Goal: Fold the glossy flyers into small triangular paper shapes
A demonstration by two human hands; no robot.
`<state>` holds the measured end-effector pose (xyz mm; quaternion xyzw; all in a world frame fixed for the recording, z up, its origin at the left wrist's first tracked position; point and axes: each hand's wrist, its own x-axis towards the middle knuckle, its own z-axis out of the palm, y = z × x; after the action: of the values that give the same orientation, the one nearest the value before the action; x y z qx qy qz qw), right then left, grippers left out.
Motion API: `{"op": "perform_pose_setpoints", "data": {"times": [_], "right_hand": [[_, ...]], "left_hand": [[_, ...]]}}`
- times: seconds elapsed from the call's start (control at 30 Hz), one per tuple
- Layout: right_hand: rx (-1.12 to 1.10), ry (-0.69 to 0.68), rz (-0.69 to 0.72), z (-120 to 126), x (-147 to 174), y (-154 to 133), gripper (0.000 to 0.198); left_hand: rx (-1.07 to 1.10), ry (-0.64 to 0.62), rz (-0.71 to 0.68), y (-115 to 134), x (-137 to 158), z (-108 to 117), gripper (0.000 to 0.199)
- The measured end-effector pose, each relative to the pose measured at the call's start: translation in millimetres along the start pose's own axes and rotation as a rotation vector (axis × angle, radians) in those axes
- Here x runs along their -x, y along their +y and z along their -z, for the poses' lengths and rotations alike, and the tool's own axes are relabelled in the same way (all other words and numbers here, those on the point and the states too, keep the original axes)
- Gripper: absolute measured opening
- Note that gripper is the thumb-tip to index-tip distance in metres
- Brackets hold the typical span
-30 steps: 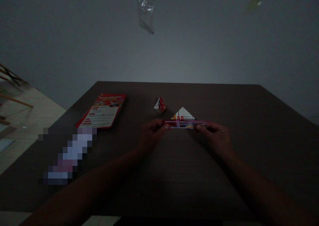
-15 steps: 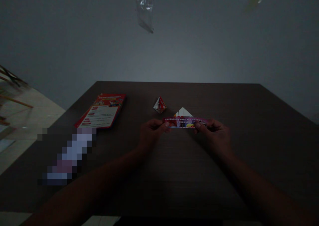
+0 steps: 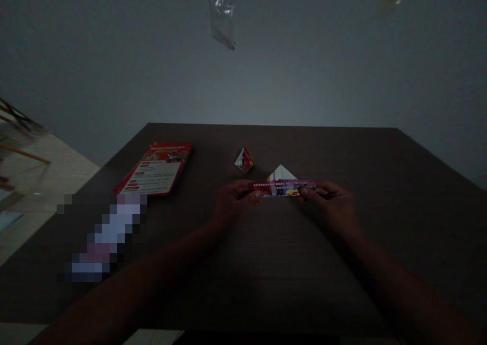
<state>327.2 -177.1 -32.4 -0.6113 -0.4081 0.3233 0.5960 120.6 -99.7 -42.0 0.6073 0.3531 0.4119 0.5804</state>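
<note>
Between my two hands stretches a folded paper [image 3: 280, 187], with a printed strip in purple, red and yellow along the front and a white triangular peak rising behind it. My left hand [image 3: 236, 198] pinches the strip's left end, thumb in front. At the right end, my right hand [image 3: 332, 199] grips it the same way, its thumb over the printed face. Just beyond, to the left of the peak, a small folded paper shape [image 3: 244, 160] in white and red stands on the table. The fingers behind the paper are mostly hidden.
On the left of the dark wooden table [image 3: 258, 264] lies a stack of red and white printed leaflets [image 3: 162, 170]. A blurred-out patch [image 3: 110, 238] covers something nearer me. A clear plastic bag [image 3: 222, 15] hangs on the wall behind. The room is dim.
Both hands and the folded paper have shifted very slightly right and down in view. The grip on both ends stays the same, and the things on the table have not moved.
</note>
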Motion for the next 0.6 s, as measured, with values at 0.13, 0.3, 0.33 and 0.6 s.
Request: {"op": "perform_pose_setpoints", "data": {"times": [0.13,0.3,0.33,0.6], "right_hand": [[0.045,-0.032,0.029,6.0,-3.2,7.9,0.023],[0.289,-0.221,0.230,16.3,-10.7,13.2,0.016],[0.337,-0.298,0.302,18.7,-12.9,13.5,0.013],[0.632,-0.639,0.562,29.1,-24.5,16.3,0.011]], "left_hand": [[-0.243,-0.041,-0.083,-3.7,-5.8,7.9,0.018],[-0.510,-0.123,-0.388,-3.8,-15.8,21.7,0.013],[-0.590,-0.176,-0.422,-3.5,-17.3,24.4,0.013],[-0.880,-0.554,-0.602,-8.7,-22.9,38.2,0.019]]}}
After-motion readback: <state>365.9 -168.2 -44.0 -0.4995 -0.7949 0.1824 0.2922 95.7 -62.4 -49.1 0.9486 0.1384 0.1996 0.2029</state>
